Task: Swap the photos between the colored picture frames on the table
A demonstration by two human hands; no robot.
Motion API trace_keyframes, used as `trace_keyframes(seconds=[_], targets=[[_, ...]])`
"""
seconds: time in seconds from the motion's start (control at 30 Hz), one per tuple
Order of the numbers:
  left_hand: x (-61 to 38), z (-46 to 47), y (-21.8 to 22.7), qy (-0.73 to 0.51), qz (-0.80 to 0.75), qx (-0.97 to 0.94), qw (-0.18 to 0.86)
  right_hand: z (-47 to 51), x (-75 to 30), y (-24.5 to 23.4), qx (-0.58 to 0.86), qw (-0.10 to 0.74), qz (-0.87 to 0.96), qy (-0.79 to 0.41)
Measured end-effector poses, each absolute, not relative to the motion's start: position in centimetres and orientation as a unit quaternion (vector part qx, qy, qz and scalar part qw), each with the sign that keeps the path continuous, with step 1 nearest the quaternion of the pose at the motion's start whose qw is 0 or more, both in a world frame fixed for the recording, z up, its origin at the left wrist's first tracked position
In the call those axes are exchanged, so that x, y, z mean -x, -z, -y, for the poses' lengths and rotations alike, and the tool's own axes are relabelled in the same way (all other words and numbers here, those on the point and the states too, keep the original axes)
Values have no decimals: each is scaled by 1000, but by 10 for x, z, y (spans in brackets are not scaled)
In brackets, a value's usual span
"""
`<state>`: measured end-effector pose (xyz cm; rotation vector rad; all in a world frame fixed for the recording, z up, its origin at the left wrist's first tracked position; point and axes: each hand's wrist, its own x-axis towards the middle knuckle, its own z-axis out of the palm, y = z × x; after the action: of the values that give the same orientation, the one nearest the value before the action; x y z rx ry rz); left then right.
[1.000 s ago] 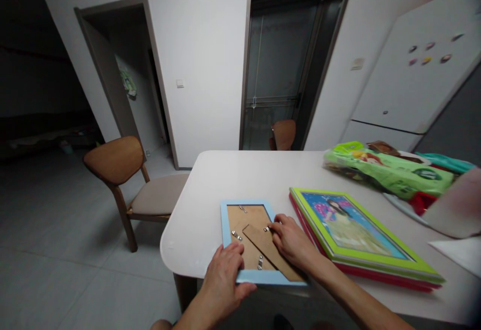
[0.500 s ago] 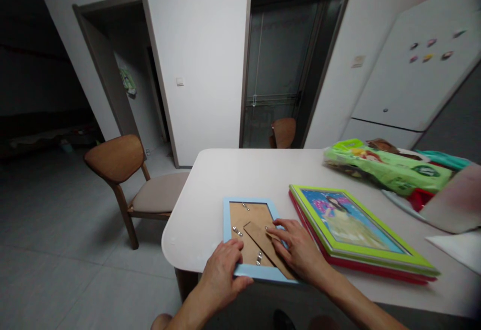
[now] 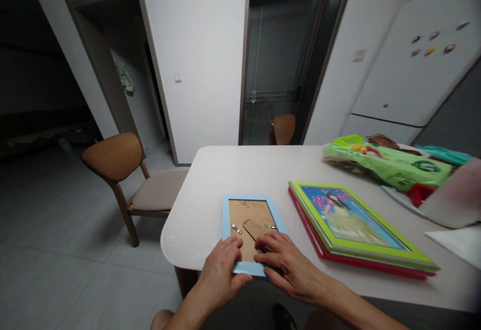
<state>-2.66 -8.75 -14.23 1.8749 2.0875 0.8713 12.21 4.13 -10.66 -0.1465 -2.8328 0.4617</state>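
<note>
A light-blue picture frame [image 3: 226, 215] lies face down at the table's front edge, its brown backing board [image 3: 257, 210] facing up. Small metal clips show at the top, a left clip [image 3: 236, 229] and a right clip [image 3: 270, 226] among them. The stand leg [image 3: 255, 226] lies flat on the board. My left hand [image 3: 221, 265] grips the frame's lower left corner, fingers on top and thumb at the front edge. My right hand [image 3: 281, 260] is closed at the lower right, fingertips on the bottom clip, which they mostly hide, and thumb by the front rim.
Right of the blue frame, a green picture frame [image 3: 334, 240] with a princess picture sits on red ones [image 3: 319, 250]. Behind it lie a green plastic pack [image 3: 398, 162] and a white paper sheet [image 3: 456, 245]. A wooden chair [image 3: 114, 157] stands left of the table [image 3: 210, 170].
My right hand has moved from the right-side clip down to the bottom clip, uncovering the right clip. My left hand stays on the frame's corner. The view has shifted slightly.
</note>
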Motion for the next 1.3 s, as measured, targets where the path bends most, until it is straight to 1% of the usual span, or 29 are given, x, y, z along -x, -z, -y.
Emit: trace_keyframes(seconds=[0.07,0.27,0.37,0.47,0.73,0.83,0.97,1.13,1.3], targets=[[27,87,145,-304,-703,-635,102,-43,-119,110,53,133,977,-159],[29,87,148,-327,-692,-637,94,-52,-78,128,125,182,960,-174],[28,88,145,-334,-685,-641,94,-53,-54,129,145,159,966,-143],[27,90,142,-337,-686,-638,96,-52,-43,128,134,132,973,-136],[29,89,144,-343,-682,-637,103,-55,-45,131,136,146,964,-175],[29,89,145,-335,-685,-638,109,-71,-37,131,216,157,943,-201],[28,91,144,-330,-692,-631,116,-103,-20,136,334,162,908,-194],[28,90,142,-331,-691,-631,121,-125,-3,147,416,129,883,-178],[28,89,142,-315,-700,-631,117,-129,4,152,455,117,870,-152]])
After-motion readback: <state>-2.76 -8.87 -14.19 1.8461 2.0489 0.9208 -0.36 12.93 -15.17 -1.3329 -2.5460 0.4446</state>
